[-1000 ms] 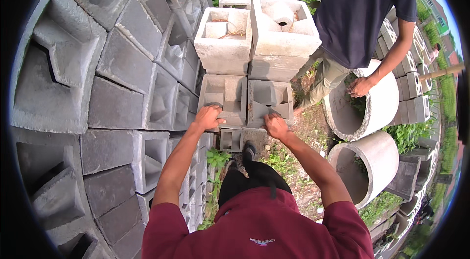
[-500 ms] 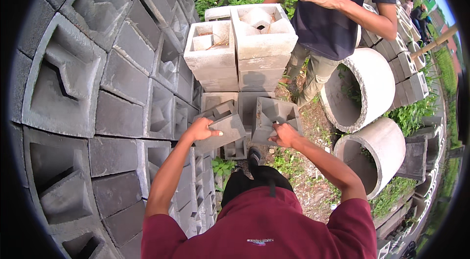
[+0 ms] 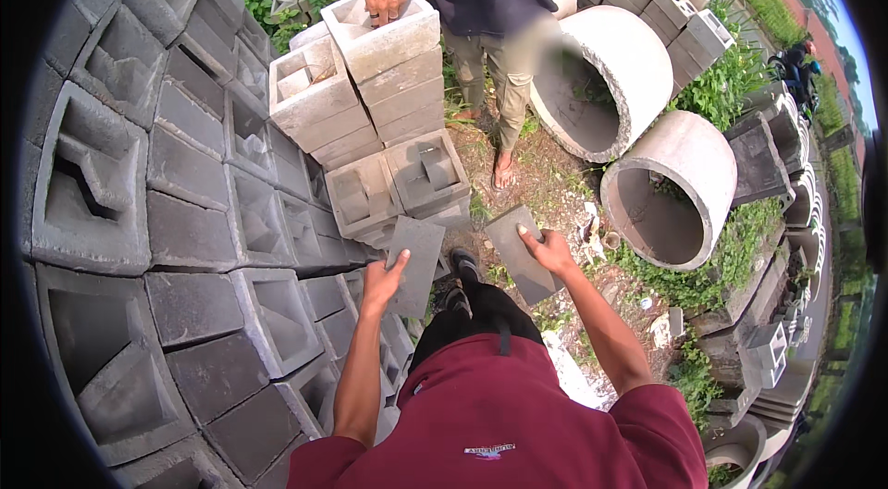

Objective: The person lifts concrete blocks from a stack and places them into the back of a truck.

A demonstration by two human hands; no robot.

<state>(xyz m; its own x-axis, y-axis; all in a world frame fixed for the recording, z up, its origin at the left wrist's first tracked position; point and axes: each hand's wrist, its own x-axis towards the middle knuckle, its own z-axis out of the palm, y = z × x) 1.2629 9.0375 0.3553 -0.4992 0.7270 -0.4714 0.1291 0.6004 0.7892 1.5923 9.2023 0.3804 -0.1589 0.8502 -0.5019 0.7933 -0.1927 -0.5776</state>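
My left hand (image 3: 381, 284) clamps the edge of one grey concrete block (image 3: 418, 259), thumb on its face; my right hand (image 3: 552, 251) likewise grips a second block (image 3: 518, 258). I hold both apart, near two open-topped blocks (image 3: 400, 191).

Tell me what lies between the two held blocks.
Between the left block and right block, the head view shows a dark shoe, a leg and ground.

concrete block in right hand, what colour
The concrete block is plain grey; it shows best in the head view.

Daylight is bright — lines bend near black corners.
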